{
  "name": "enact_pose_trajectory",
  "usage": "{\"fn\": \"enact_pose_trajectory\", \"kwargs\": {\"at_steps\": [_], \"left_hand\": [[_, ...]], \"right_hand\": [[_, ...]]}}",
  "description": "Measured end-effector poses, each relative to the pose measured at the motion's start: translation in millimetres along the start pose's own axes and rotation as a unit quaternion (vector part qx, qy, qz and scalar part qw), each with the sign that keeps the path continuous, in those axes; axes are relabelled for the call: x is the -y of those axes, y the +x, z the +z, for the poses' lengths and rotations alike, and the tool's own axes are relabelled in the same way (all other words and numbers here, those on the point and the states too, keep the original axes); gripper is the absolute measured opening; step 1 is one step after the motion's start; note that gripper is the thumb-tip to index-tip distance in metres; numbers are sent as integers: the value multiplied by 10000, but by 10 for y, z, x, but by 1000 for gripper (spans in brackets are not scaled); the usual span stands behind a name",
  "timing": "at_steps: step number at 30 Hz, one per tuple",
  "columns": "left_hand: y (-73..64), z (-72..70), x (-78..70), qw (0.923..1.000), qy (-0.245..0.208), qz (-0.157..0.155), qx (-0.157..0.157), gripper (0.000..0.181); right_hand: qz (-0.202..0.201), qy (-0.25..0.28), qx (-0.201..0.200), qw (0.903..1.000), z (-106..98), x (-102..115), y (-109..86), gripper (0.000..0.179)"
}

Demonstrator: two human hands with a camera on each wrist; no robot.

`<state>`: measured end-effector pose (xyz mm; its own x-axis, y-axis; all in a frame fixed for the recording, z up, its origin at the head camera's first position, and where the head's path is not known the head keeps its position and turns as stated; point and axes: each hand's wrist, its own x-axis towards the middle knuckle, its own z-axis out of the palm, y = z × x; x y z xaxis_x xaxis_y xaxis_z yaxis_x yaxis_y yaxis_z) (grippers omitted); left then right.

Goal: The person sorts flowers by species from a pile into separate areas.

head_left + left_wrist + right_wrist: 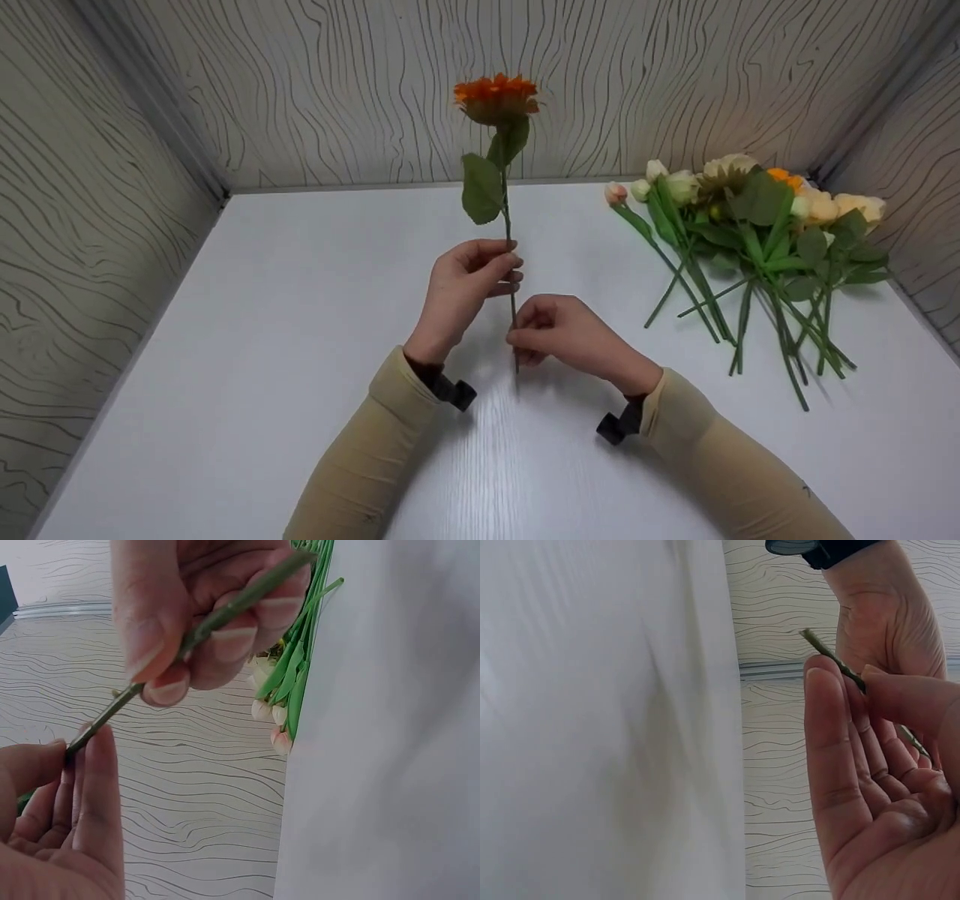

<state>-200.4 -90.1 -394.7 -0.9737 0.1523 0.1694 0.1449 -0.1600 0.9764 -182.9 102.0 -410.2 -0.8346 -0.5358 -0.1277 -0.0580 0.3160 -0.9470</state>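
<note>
An orange artificial flower [496, 99] stands upright above the table, bloom at the top and two green leaves [481, 189] below it. My left hand [469, 289] pinches the middle of its thin stem between thumb and fingers. Lower down, my right hand [574, 334] pinches the same stem close to its bottom end. In the left wrist view the green stem [247, 600] runs slantwise through both hands. The cut stem end [810, 637] pokes out past the right fingertips in the right wrist view. Neither wrist view shows the bloom.
A loose pile of artificial flowers [757, 217], with pale tulips, cream blooms and green stems, lies at the right back of the white table [262, 322]. A pink tulip [616, 194] is at its left edge. Patterned panels [360, 90] rise behind and beside the table.
</note>
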Motion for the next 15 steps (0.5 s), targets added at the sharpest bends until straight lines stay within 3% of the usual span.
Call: {"fn": "enact_pose_trajectory", "kwargs": {"at_steps": [7, 10, 13, 15], "left_hand": [[-8, -21, -19, 10000, 19, 71, -44, 27], [-12, -98, -48, 9998, 133, 74, -106, 26], [6, -332, -101, 9981, 564, -67, -232, 24], [36, -618, -151, 9925, 1155, -241, -332, 23]], "right_hand": [[-22, -93, 13, 10000, 0, 17, 25, 21], [-78, -92, 47, 9999, -14, 20, 24, 25], [-152, 5, -8, 9999, -61, 27, 5, 30], [-203, 45, -110, 9997, -108, 36, -17, 32]]}}
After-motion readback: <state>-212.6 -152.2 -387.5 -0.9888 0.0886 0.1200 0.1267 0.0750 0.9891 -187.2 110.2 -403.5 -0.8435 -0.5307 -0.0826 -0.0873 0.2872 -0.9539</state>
